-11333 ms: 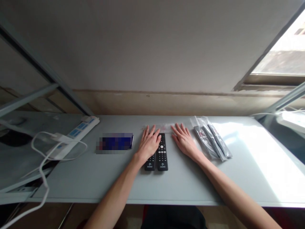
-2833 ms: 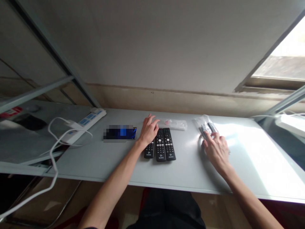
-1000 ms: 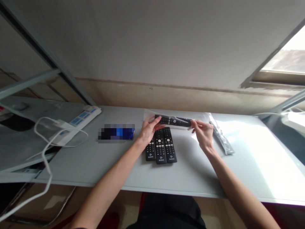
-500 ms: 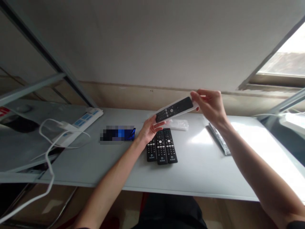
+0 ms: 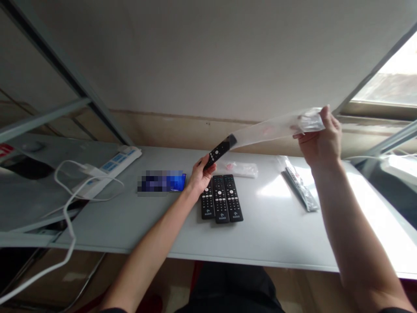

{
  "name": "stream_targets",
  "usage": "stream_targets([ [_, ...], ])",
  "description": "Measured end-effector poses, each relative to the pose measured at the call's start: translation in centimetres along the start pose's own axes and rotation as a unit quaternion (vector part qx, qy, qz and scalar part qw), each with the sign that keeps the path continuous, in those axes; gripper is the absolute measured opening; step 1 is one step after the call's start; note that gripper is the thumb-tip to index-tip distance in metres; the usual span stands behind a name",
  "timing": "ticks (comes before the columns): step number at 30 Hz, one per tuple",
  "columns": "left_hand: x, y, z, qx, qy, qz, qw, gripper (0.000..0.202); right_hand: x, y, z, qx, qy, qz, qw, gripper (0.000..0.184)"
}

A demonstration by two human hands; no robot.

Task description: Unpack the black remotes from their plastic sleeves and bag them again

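Observation:
My left hand (image 5: 201, 174) grips the lower end of a black remote control (image 5: 219, 152), which is raised and tilted above the table. Stretched from the remote's upper end is a clear plastic sleeve (image 5: 270, 130); my right hand (image 5: 322, 134) pinches its far end, crumpled at the fingers. Just the tip of the remote seems to be inside the sleeve. Below my left hand, three black remotes (image 5: 221, 204) lie side by side, the left one partly covered by that hand. Behind them lies a flattened plastic sleeve (image 5: 241, 169). Near my right forearm rests another remote in plastic (image 5: 299, 189).
A phone with a lit, blurred screen (image 5: 177, 181) lies left of the remotes. Farther left are a white power strip (image 5: 107, 171) and a looping white cable (image 5: 68, 221). The white table (image 5: 156, 226) meets a wall behind, with metal frame posts at both sides.
My right hand has moved right and up, drawing the plastic sleeve off most of the remote. My left hand still holds the remote, now tilted more steeply.

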State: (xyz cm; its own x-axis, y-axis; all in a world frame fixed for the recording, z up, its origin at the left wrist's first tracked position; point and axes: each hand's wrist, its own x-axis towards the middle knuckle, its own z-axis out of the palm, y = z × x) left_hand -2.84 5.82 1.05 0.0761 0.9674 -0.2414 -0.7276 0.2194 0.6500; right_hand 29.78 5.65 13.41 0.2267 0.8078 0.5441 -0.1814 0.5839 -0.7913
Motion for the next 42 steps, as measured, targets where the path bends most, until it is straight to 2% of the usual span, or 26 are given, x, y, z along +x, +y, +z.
stream_targets([
  [3,-0.5,0.2,0.3,-0.021,-0.032,0.009,0.999,0.014,-2.2,3.8,-1.7,0.044,0.101,0.074,0.991,0.029],
  [4,-0.7,0.2,0.3,-0.027,-0.051,0.007,0.998,0.013,-3.3,5.1,-1.8,0.031,0.106,0.108,0.988,0.035],
  [6,-1.0,0.2,0.4,-0.040,-0.076,0.002,0.996,0.015,-5.8,7.5,-1.5,-0.023,0.081,0.165,0.983,0.045],
  [8,-1.0,0.3,0.2,-0.063,-0.077,-0.004,0.995,0.017,-8.2,9.3,-0.8,-0.131,0.051,0.207,0.968,0.050],
  [11,-0.5,0.4,-0.3,-0.099,-0.065,-0.011,0.993,0.013,-10.8,10.8,0.1,-0.202,0.035,0.228,0.952,0.045],
  [15,0.2,0.5,-0.8,-0.080,-0.025,0.004,0.996,0.017,-11.9,11.3,0.7,-0.302,0.036,0.210,0.929,0.038],
  [17,0.1,0.4,-0.8,-0.059,-0.023,0.014,0.998,0.020,-12.0,11.4,0.8,-0.343,0.039,0.196,0.918,0.037],
  [21,-0.3,0.0,-0.6,-0.021,-0.090,0.007,0.996,0.021,-12.1,11.5,1.1,-0.395,0.035,0.187,0.899,0.040],
  [23,-0.3,-0.2,-0.6,-0.002,-0.102,-0.012,0.995,0.023,-12.4,11.3,1.4,-0.429,0.039,0.175,0.885,0.042],
  [26,-0.3,-0.3,-0.8,0.021,-0.092,-0.033,0.995,0.025,-13.0,10.6,1.9,-0.515,0.048,0.074,0.853,0.037],
  [29,-0.2,-0.1,-0.9,0.036,-0.085,-0.036,0.995,0.028,-13.5,9.8,2.3,-0.552,0.000,-0.042,0.833,0.026],
  [31,-0.2,0.0,-0.9,0.043,-0.085,-0.038,0.995,0.029,-13.7,9.9,2.6,-0.540,-0.068,-0.032,0.839,0.026],
  [33,-0.3,0.1,-0.8,0.049,-0.082,-0.037,0.995,0.029,-13.8,10.4,2.6,-0.524,-0.137,0.020,0.841,0.027],
  [35,-0.4,0.2,-0.7,0.055,-0.079,-0.035,0.995,0.029,-13.9,11.0,2.6,-0.518,-0.179,0.057,0.834,0.025],
  [39,-0.6,0.1,-0.4,0.066,-0.089,-0.022,0.994,0.033,-13.8,11.2,2.5,-0.516,-0.191,0.063,0.832,0.024],
  [42,-1.3,0.0,0.1,0.105,-0.120,-0.014,0.987,0.036,-13.7,10.0,3.1,-0.476,-0.159,0.059,0.863,0.028],
])
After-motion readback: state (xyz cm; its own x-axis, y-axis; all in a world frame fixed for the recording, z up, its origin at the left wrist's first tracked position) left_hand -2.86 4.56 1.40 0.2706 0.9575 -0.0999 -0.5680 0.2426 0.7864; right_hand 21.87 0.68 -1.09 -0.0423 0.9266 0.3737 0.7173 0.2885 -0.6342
